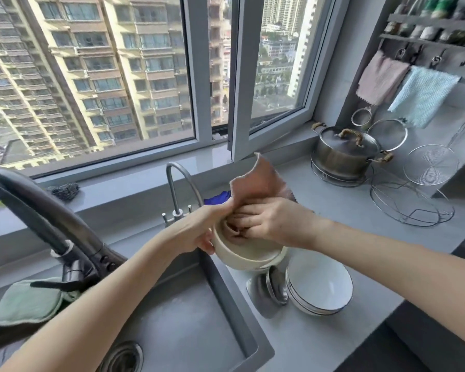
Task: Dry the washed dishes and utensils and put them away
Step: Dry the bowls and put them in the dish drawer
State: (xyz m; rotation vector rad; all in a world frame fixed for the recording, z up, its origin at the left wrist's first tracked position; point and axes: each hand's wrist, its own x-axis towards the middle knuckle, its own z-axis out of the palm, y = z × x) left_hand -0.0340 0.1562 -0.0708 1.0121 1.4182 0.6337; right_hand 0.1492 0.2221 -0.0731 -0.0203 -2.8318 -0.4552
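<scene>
Status: left grip (pixel 196 233) clamps cream bowl (pixel 242 255) rim; right grip (pixel 269 224) bunches pink cloth (pixel 255 183) inside, over sink (pixel 199 318) right edge. Risk: the one-handed rim hold slips and the bowl drops.

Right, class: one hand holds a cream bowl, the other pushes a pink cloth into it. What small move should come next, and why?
Probably sweep the pink cloth round the inner wall of the cream bowl. The right hand presses the cloth bunched into the bowl while the left hand grips its rim, so the wipe looks unfinished; white bowls wait on the counter.
</scene>
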